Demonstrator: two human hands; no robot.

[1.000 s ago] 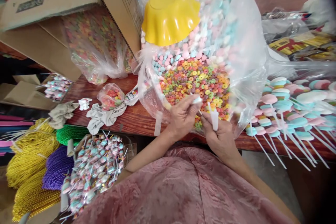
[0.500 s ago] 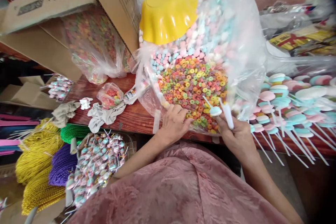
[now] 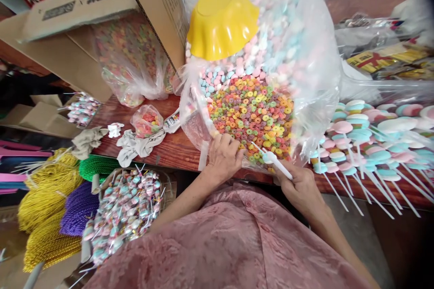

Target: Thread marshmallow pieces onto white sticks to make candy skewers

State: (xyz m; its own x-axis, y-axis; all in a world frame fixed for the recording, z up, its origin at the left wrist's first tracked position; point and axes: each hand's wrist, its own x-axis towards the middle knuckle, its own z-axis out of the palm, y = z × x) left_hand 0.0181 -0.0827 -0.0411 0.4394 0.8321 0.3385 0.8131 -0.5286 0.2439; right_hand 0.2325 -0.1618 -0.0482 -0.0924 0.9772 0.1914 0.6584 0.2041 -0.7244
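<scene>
My right hand (image 3: 298,185) is closed around a slim white tube (image 3: 282,168), which points up and left. A pale blue candy on a thin white stick (image 3: 267,158) shows at its fingertips, partly behind the tube. My left hand (image 3: 224,158) rests at the near left edge of a heap of colourful ring-shaped gummies (image 3: 251,117). Its fingers are curled, and anything inside them is hidden. Behind the gummies, pink, white and blue button-shaped candies (image 3: 217,76) lie in a large clear plastic bag (image 3: 315,45).
An upturned yellow bowl (image 3: 224,22) sits on the candies. Many candy lollipops (image 3: 366,135) lie at the right, sticks overhanging the table edge. At left are a cardboard box (image 3: 81,9), crumpled gloves (image 3: 139,144), a tub of wrapped candies (image 3: 129,207) and yellow cord bundles (image 3: 50,198).
My right hand has moved slightly left and down, and the white tube has tilted from steep to slanting across the blue candy. My left hand stays at the gummies' edge. The view has shifted a little.
</scene>
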